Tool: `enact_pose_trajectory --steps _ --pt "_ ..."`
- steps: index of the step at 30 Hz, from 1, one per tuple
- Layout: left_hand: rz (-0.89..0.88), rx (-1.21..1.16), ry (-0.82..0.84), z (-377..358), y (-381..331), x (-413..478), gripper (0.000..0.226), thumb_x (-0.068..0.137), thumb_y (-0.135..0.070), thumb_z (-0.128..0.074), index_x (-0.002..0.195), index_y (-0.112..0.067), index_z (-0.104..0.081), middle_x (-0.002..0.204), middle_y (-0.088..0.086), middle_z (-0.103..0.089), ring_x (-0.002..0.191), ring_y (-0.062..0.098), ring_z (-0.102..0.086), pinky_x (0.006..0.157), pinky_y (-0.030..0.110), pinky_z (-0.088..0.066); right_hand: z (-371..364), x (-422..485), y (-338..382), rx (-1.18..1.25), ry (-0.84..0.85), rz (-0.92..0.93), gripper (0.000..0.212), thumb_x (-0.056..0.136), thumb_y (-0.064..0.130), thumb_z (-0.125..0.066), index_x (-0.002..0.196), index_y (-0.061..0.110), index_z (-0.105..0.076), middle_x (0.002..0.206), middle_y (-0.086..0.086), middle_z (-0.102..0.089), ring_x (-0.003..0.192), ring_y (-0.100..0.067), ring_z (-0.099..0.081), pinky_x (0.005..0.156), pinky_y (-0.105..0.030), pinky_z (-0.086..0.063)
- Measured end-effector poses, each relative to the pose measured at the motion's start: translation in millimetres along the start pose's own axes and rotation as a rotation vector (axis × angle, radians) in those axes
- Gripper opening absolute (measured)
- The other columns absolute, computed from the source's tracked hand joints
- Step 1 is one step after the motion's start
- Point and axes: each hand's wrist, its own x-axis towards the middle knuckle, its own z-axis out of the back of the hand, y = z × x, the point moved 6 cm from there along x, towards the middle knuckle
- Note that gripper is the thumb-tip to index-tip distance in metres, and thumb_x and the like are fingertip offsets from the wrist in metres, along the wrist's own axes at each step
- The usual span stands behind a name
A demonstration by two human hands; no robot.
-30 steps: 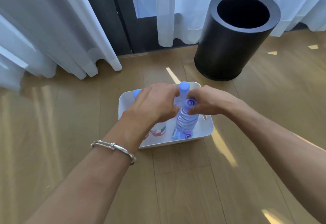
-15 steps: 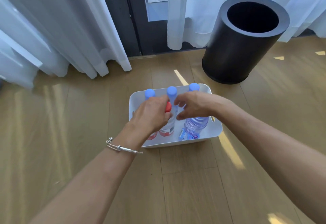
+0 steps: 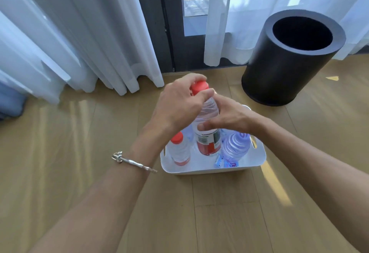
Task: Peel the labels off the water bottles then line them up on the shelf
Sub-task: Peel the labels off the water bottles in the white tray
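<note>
- A wooden floor (image 3: 83, 173) of wide, pale brown planks filled the lower frame, with bright streaks of sunlight across it.
- White sheer curtains (image 3: 69, 33) hung to the floor across the upper left and upper right; between them stood a dark door frame (image 3: 169, 33) with glass.
- A black cylindrical bin (image 3: 287, 61) stood open-topped on the floor at upper right, near the tub but apart from it.
- A white tub (image 3: 257, 157) sat on the floor at centre, holding a small red-capped bottle (image 3: 179, 151) at its left and a ribbed blue-labelled bottle (image 3: 234, 149) at its right.
- The left hand (image 3: 177, 105), with a silver bracelet (image 3: 133, 162) on its wrist, had its fingers closed around the neck of a red-capped, red-labelled bottle (image 3: 207, 133) held over the tub.
- The right hand (image 3: 227, 117) gripped the same bottle's shoulder, thumb lying just above the label.
- Whether that bottle's base touched the tub could not be told.
</note>
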Motion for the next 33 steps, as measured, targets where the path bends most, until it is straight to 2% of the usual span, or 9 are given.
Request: enact_pose_trajectory --steps 5,7,11,14,18,23,27,30,33 --pt "0.088 -0.342 -0.13 6.1 -1.1 0.9 0.048 0.095 -0.044 -0.05 0.139 -0.024 -0.046 0.119 -0.008 -0.059 0.108 0.006 -0.058 0.094 0.03 -0.051 13.7 -0.6 16.2 0.143 -0.292 0.1 0.054 0.07 0.046 -0.078 0.116 0.027 -0.057 0.104 0.005 -0.071 0.097 -0.008 -0.068 0.085 -0.03 -0.053" --pt "0.112 -0.357 -0.085 -3.2 6.5 -2.1 0.065 0.09 -0.055 -0.047 0.147 -0.027 -0.032 0.14 -0.001 -0.05 0.125 0.011 -0.05 0.102 0.035 -0.045 23.4 -1.8 21.6 0.282 -0.39 0.134 0.055 0.064 0.054 -0.073 0.109 0.025 -0.06 0.097 0.006 -0.071 0.093 -0.009 -0.069 0.083 -0.03 -0.053" --pt "0.118 -0.32 0.099 -28.7 19.3 -13.5 0.094 0.08 -0.064 -0.057 0.152 -0.035 -0.004 0.156 -0.002 -0.028 0.139 0.008 -0.032 0.107 0.034 -0.037 36.9 -1.3 27.3 0.503 -0.491 0.154 0.043 0.072 0.042 -0.078 0.105 0.018 -0.063 0.093 0.0 -0.07 0.092 -0.019 -0.071 0.086 -0.038 -0.055" --pt "0.104 -0.283 0.221 -45.7 22.1 -22.6 0.099 0.083 -0.051 -0.062 0.151 -0.037 0.008 0.155 -0.007 -0.029 0.135 0.007 -0.037 0.102 0.029 -0.038 39.0 -0.9 30.4 0.615 -0.557 0.122 0.041 0.078 0.039 -0.075 0.107 0.013 -0.062 0.09 -0.002 -0.069 0.084 -0.016 -0.071 0.079 -0.032 -0.055" --pt "0.082 -0.213 0.249 -50.1 22.6 -29.0 0.097 0.085 -0.053 -0.057 0.149 -0.038 0.014 0.151 -0.012 -0.036 0.13 0.009 -0.044 0.097 0.026 -0.038 34.7 -1.5 31.5 0.661 -0.602 0.096 0.049 0.078 0.042 -0.075 0.113 0.013 -0.059 0.093 -0.005 -0.067 0.085 -0.018 -0.07 0.081 -0.033 -0.058" --pt "0.067 -0.188 0.242 -49.5 19.2 -31.5 0.079 0.093 -0.051 -0.047 0.149 -0.043 0.009 0.136 -0.011 -0.055 0.117 0.013 -0.058 0.098 0.034 -0.047 38.6 -2.7 22.6 0.752 -0.682 0.045 0.035 0.082 0.042 -0.07 0.1 0.015 -0.055 0.079 -0.001 -0.063 0.073 -0.015 -0.066 0.079 -0.037 -0.058" --pt "0.083 -0.145 0.237 -50.9 22.3 -31.7 0.069 0.097 -0.052 -0.036 0.148 -0.047 0.009 0.131 -0.005 -0.06 0.112 0.017 -0.061 0.097 0.042 -0.049 36.0 -0.5 18.6 0.766 -0.668 0.017 0.037 0.083 0.043 -0.068 0.102 0.014 -0.056 0.084 -0.005 -0.063 0.078 -0.02 -0.066 0.083 -0.039 -0.057" --pt "0.058 -0.114 0.161 -47.3 27.0 -30.4 0.052 0.1 -0.049 -0.024 0.148 -0.05 -0.001 0.108 0.007 -0.069 0.093 0.02 -0.067 0.085 0.046 -0.053 33.6 1.3 16.0 0.8 -0.627 0.005 0.042 0.083 0.042 -0.069 0.107 0.011 -0.055 0.079 -0.004 -0.062 0.072 -0.018 -0.065 0.078 -0.037 -0.057" --pt "0.007 -0.056 0.204 -46.0 25.6 -28.1 0.058 0.097 -0.051 -0.023 0.15 -0.041 -0.001 0.107 0.008 -0.069 0.09 0.017 -0.068 0.081 0.042 -0.056 34.7 1.3 13.5 0.801 -0.61 -0.01 0.046 0.083 0.042 -0.068 0.112 0.009 -0.054 0.078 -0.004 -0.063 0.069 -0.017 -0.065 0.074 -0.036 -0.057"
